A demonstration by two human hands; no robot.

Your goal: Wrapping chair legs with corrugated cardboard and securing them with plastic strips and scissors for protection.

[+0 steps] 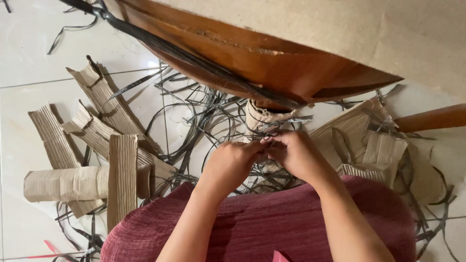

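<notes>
— Looking down, where do you have your hands?

— You hold both together above your lap, forearms angled inward. Your left hand (230,162) and right hand (293,154) meet fingertip to fingertip, fingers curled tight, pinching a thin dark plastic strap (264,140) between them, just below a small roll of brown corrugated cardboard (262,118).

— What lies around you?

— You sit on a white tiled floor (29,53), a dark red ribbed cloth (272,223) over your knees. Rolled and flat corrugated cardboard strips (97,160) lie to your left, tangled black straps (194,111) spread ahead, and a brown wooden furniture edge (272,63) hangs overhead.
</notes>
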